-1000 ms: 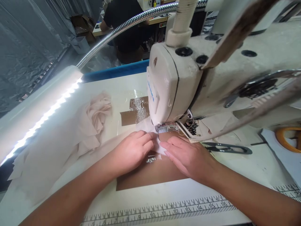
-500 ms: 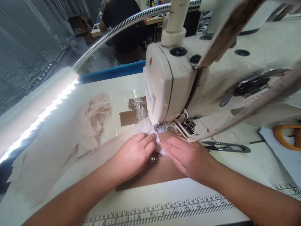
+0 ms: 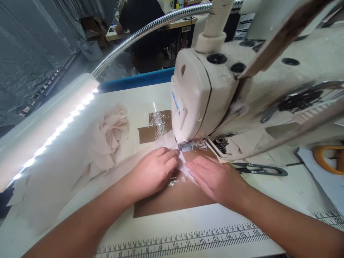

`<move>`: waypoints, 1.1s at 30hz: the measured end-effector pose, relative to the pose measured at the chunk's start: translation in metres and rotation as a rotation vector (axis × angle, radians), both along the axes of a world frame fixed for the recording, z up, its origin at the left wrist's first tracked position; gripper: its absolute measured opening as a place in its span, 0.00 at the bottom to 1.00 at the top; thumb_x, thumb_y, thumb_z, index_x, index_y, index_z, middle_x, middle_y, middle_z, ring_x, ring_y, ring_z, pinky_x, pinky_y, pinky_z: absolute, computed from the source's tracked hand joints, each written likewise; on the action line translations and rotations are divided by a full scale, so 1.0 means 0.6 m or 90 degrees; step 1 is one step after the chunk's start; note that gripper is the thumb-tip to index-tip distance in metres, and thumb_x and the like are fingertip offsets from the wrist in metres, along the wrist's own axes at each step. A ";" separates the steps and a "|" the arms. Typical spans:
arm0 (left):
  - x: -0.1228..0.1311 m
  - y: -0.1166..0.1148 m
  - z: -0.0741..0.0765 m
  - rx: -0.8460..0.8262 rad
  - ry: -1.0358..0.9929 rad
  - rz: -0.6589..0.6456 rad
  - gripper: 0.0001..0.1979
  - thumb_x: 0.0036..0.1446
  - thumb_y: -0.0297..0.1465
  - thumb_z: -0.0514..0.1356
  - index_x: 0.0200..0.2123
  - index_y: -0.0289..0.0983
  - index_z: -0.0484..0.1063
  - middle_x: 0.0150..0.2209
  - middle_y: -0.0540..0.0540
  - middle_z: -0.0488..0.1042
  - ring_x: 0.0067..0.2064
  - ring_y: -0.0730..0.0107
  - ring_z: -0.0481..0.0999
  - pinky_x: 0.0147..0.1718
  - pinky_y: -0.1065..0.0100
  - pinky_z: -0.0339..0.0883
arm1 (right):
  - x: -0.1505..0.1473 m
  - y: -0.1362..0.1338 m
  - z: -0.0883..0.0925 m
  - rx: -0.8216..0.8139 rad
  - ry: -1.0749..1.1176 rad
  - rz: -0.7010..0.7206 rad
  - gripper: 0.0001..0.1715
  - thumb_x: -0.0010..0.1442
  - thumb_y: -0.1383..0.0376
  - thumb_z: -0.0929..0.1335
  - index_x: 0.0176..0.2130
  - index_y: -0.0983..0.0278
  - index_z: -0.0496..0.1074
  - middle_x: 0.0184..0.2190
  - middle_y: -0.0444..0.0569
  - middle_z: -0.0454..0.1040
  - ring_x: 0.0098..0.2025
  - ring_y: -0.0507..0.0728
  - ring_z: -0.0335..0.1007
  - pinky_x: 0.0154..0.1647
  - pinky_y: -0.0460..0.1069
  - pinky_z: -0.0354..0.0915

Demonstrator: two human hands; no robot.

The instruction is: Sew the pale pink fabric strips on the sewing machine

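Note:
Thin whitish fabric [image 3: 184,165] runs under the needle area of a white sewing machine [image 3: 191,96]. My left hand [image 3: 157,170] presses on this fabric just left of the presser foot [image 3: 185,146], its fingers drawn together and curled at the edge. On the other side, my right hand [image 3: 212,175] lies flat with fingers stretched over the fabric and the brown sheet [image 3: 172,200] beneath. Both hands' fingertips are close to the foot. Pale fabric [image 3: 110,139] trails leftward into a crumpled heap. The undersides of my fingers are hidden.
Black thread snips [image 3: 260,169] lie right of my right hand, with orange-handled scissors [image 3: 328,159] beyond. A printed ruler [image 3: 182,242] runs along the front edge. A lit lamp [image 3: 53,129] hangs at left. A person [image 3: 142,28] sits farther back.
The view has shifted slightly, so the machine head appears farther right. More of the white fabric shows between my hands. My hands have barely moved.

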State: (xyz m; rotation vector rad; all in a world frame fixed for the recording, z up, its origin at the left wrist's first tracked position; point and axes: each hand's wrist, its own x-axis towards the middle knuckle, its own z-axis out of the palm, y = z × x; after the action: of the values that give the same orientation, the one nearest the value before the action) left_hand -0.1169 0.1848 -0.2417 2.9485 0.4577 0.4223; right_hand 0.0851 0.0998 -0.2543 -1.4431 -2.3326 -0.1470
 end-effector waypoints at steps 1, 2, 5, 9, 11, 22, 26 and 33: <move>-0.001 0.003 0.000 -0.003 0.001 -0.002 0.10 0.62 0.23 0.51 0.40 0.28 0.72 0.50 0.38 0.74 0.47 0.58 0.70 0.46 0.60 0.72 | -0.001 0.001 0.001 0.002 0.001 -0.005 0.15 0.61 0.72 0.60 0.33 0.64 0.75 0.24 0.46 0.68 0.26 0.52 0.59 0.27 0.47 0.53; -0.001 0.006 -0.001 -0.005 0.003 -0.003 0.10 0.62 0.23 0.51 0.41 0.28 0.71 0.50 0.38 0.73 0.48 0.58 0.70 0.46 0.60 0.72 | -0.002 0.002 0.003 0.003 0.001 -0.008 0.15 0.61 0.72 0.60 0.33 0.64 0.75 0.24 0.46 0.68 0.26 0.52 0.59 0.26 0.47 0.53; -0.004 0.013 -0.004 -0.005 0.006 -0.003 0.10 0.62 0.23 0.51 0.43 0.29 0.71 0.52 0.39 0.72 0.49 0.58 0.69 0.48 0.59 0.71 | -0.004 0.003 0.006 0.011 -0.002 -0.013 0.16 0.61 0.73 0.60 0.34 0.65 0.75 0.24 0.46 0.68 0.26 0.52 0.58 0.25 0.47 0.53; -0.009 0.021 -0.009 0.000 0.000 -0.003 0.11 0.61 0.22 0.51 0.45 0.31 0.70 0.53 0.38 0.71 0.51 0.57 0.69 0.49 0.56 0.70 | -0.005 0.003 0.004 0.006 -0.009 -0.022 0.16 0.62 0.72 0.59 0.36 0.65 0.76 0.24 0.46 0.69 0.25 0.52 0.59 0.24 0.47 0.53; -0.009 0.025 -0.010 -0.002 0.000 -0.006 0.12 0.60 0.22 0.52 0.46 0.32 0.69 0.53 0.38 0.71 0.53 0.57 0.68 0.49 0.56 0.70 | -0.003 0.003 0.002 -0.008 -0.009 -0.024 0.17 0.62 0.71 0.59 0.37 0.65 0.76 0.24 0.46 0.69 0.25 0.52 0.61 0.24 0.47 0.53; -0.013 0.013 0.014 0.043 0.009 0.004 0.15 0.64 0.24 0.49 0.49 0.28 0.69 0.54 0.34 0.70 0.52 0.56 0.69 0.47 0.55 0.71 | 0.035 0.003 0.045 -0.208 0.138 -0.025 0.18 0.63 0.67 0.59 0.45 0.62 0.75 0.37 0.50 0.76 0.34 0.55 0.71 0.32 0.48 0.63; -0.008 -0.024 0.042 0.056 0.034 -0.013 0.15 0.64 0.25 0.49 0.50 0.29 0.70 0.52 0.35 0.72 0.49 0.57 0.71 0.45 0.57 0.72 | 0.052 -0.021 0.070 -0.264 0.082 -0.020 0.17 0.63 0.65 0.60 0.44 0.61 0.75 0.38 0.50 0.76 0.35 0.55 0.71 0.33 0.48 0.64; 0.024 -0.061 0.035 -0.008 0.084 -0.039 0.19 0.64 0.31 0.50 0.55 0.29 0.66 0.54 0.36 0.69 0.49 0.56 0.69 0.46 0.56 0.70 | 0.058 -0.063 0.050 -0.254 0.072 -0.055 0.20 0.63 0.69 0.58 0.49 0.64 0.72 0.38 0.52 0.75 0.34 0.55 0.71 0.33 0.49 0.66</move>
State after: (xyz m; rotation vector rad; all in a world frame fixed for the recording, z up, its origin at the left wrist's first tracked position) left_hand -0.1025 0.1480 -0.2207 2.9811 0.3820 0.2170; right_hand 0.1200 0.0622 -0.2241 -1.6840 -2.2940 0.3891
